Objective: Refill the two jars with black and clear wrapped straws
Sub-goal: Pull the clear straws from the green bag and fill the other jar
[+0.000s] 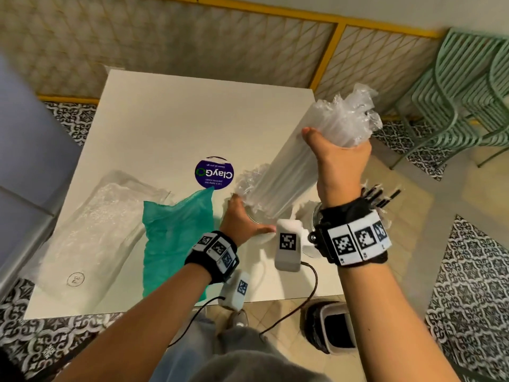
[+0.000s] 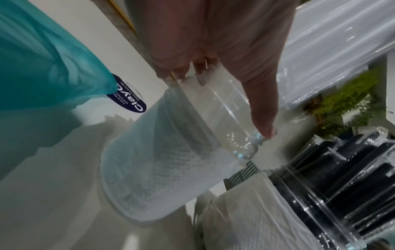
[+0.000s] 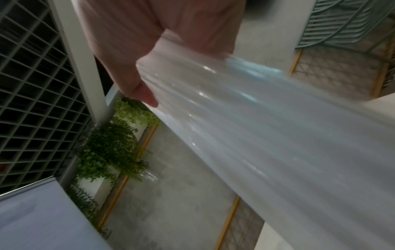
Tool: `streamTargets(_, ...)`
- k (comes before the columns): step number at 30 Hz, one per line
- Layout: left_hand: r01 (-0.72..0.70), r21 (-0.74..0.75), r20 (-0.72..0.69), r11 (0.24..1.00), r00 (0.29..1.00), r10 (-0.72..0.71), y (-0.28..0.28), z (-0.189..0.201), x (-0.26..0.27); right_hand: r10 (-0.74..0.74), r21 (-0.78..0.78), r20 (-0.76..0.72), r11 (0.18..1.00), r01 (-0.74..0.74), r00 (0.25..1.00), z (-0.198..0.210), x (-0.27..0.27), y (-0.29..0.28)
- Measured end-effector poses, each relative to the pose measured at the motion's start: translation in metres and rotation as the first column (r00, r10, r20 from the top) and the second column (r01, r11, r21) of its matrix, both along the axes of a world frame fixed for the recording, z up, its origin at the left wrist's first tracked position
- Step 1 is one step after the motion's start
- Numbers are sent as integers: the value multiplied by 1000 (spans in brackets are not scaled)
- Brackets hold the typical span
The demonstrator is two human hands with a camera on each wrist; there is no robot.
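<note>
head view: the right hand (image 1: 340, 164) grips the upper end of a thick bundle of clear wrapped straws (image 1: 292, 166), tilted down toward the clear plastic jar (image 1: 254, 217) on the white desk (image 1: 165, 119). the left hand (image 1: 242, 220) holds that jar's rim beside a teal plastic bag (image 1: 176, 238).

left wrist view: fingers (image 2: 264, 118) curl around the paper-lined jar's mouth; a second jar of black wrapped straws (image 2: 350, 182) stands just beside.

right wrist view: fingers (image 3: 136, 84) clamp the blurred bundle.

glossy clear plastic straw wrappers (image 1: 292, 172), transparent jar (image 2: 226, 118), matt white table (image 1: 170, 128)
</note>
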State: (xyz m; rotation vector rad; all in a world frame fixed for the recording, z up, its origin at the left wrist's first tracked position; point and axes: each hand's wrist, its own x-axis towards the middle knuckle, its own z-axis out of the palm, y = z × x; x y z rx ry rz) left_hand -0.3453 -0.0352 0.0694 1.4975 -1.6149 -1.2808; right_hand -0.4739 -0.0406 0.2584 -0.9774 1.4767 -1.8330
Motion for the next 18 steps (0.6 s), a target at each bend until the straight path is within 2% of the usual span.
streamTargets(3,94,8,151,996,984,-95,-7,4,1,11,31,19,999,-11,1000,-19,-10,-9)
streamTargets(5,148,20,224,989,963,-149,-11,1,2,51,114,-10,992,-49,999,-38,-13,-6)
streamTargets(7,156,-8,218,988,964,-150,-13,-5,1,94,214,-38,973,-84,995,-62,-11,4)
streamTargets(9,203,-46,205,978,960,-189,-17,-8,0,202,286,-46,941,-180,978,-87,-2,16)
streamTargets(11,224,-108,216,969,956,-197,-16,2,-3,319,380,-103,888,-259,942,-111,10,22)
streamTargets(13,250,-154,232,956,950,-210,-10,17,-7,357,461,-142,849,-257,923,-127,19,25)
streamTargets(15,146,-39,161,988,977,-138,-6,24,-4,351,465,-119,846,-260,929,-134,22,25)
streamTargets(16,99,80,77,992,991,-105,-4,26,-1,358,462,-109,844,-272,928,-136,21,26)
streamTargets(18,124,160,-190,979,977,-93,-2,28,0,387,461,-98,834,-303,917,-134,18,29)
